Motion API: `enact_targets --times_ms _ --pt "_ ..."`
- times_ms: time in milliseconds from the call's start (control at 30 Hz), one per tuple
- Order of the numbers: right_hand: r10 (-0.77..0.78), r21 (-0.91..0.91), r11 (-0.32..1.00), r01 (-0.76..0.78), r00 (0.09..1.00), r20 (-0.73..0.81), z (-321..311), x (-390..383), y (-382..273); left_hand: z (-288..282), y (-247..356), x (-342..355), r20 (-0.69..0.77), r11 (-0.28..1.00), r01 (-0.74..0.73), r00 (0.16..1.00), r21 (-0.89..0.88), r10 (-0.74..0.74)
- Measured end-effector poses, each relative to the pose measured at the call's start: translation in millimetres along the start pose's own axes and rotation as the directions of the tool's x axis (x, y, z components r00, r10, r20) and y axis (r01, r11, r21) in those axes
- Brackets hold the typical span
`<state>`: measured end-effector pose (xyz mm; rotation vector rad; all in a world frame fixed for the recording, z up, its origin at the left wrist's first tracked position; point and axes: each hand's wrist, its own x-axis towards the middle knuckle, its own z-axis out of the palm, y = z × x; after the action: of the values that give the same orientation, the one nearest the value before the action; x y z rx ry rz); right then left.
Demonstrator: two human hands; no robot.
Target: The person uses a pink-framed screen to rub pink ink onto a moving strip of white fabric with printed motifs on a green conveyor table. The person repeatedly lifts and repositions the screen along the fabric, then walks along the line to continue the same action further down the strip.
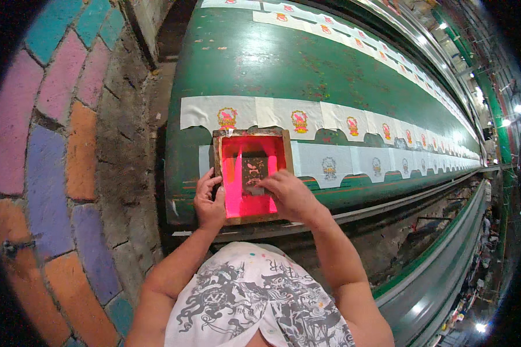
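A small wooden-framed printing screen (252,219) lies at the near left end of a long green table, over a piece of white fabric (205,159). Inside the frame, bright pink borders surround a dark rectangular stencil area (255,168) with a small design. My left hand (208,199) grips the frame's left side, thumb on the near inner edge and fingers along the outside. Over the stencil's lower right part, my right hand (289,195) has its fingers pinched together. Whatever they hold is too small and hidden to name.
Fabric pieces with red and yellow prints (299,118) run along the green table (231,69). A nearer row carries grey prints (329,165). More printed pieces (327,29) line the far side. A painted brick wall (46,185) stands left; another green-edged table (428,277) lies right.
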<state>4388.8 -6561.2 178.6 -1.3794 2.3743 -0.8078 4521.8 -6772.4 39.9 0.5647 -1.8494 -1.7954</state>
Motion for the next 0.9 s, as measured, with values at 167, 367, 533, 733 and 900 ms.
enact_targets --times_ms 167,367,533,733,900 --pt "-0.094 -0.121 0.989 0.081 0.989 -0.109 -1.0 41.7 43.4 -2.1 3.1 -2.2 0.0 0.998 0.041 0.999 -0.04 -0.041" --pt "-0.221 -0.183 0.964 0.191 0.963 -0.157 8.0 53.6 62.4 -1.3 9.5 -3.7 -0.018 0.997 0.071 0.997 0.006 -0.071" --pt "-0.32 -0.228 0.93 0.288 0.94 -0.117 29.2 3.6 40.4 -0.4 6.2 -4.0 -0.026 0.999 0.041 0.999 0.007 -0.041" --pt "-0.309 -0.13 0.943 0.305 0.951 -0.012 23.5 -35.6 11.2 0.4 17.6 -3.1 -0.051 0.979 0.065 0.997 0.193 -0.056" --pt "-0.21 0.041 0.978 0.206 0.968 0.137 -8.7 7.6 45.3 5.4 28.0 3.7 -0.002 0.955 -0.074 0.997 0.286 0.078"
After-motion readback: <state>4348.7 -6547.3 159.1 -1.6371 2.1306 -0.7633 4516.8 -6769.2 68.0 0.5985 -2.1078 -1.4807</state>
